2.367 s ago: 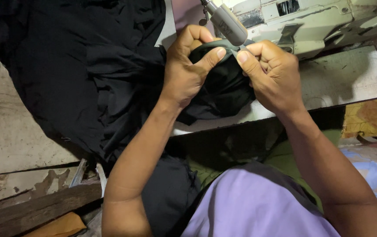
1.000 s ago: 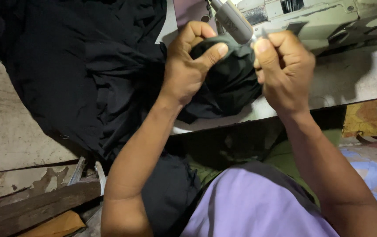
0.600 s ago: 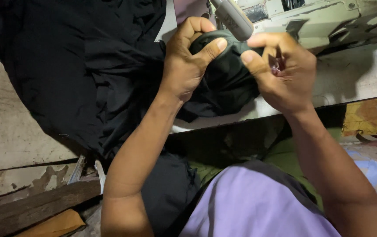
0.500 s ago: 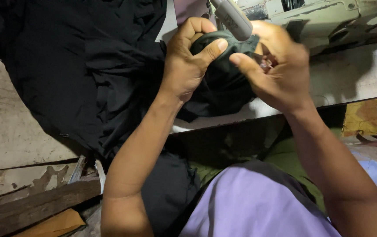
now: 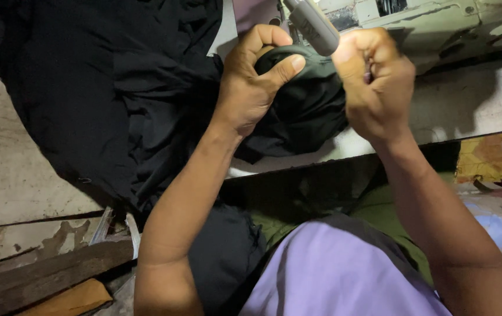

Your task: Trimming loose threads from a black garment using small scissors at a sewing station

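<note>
My left hand [image 5: 251, 88] grips a bunched fold of black fabric [image 5: 116, 99], with the thumb pressed across its dark rounded edge [image 5: 303, 58]. My right hand [image 5: 373, 82] is closed in a fist beside it, pinching the same edge of fabric; something small shows between its fingers, too hidden to tell what. Both hands are held just in front of a sewing machine [image 5: 414, 23], under its grey cylindrical part [image 5: 315, 26]. The rest of the black fabric spreads over the table to the left and hangs off its front edge.
The worn pale table [image 5: 17, 169] carries the sewing machine at the top right. A wooden plank [image 5: 40, 275] lies below the table at the lower left. Yellow and coloured cloth [image 5: 490, 158] lies at the right. My purple shirt [image 5: 338, 275] fills the bottom.
My right hand turned from an open pinch on the fabric edge into a closed fist and rose slightly. My left hand kept its grip in the same place.
</note>
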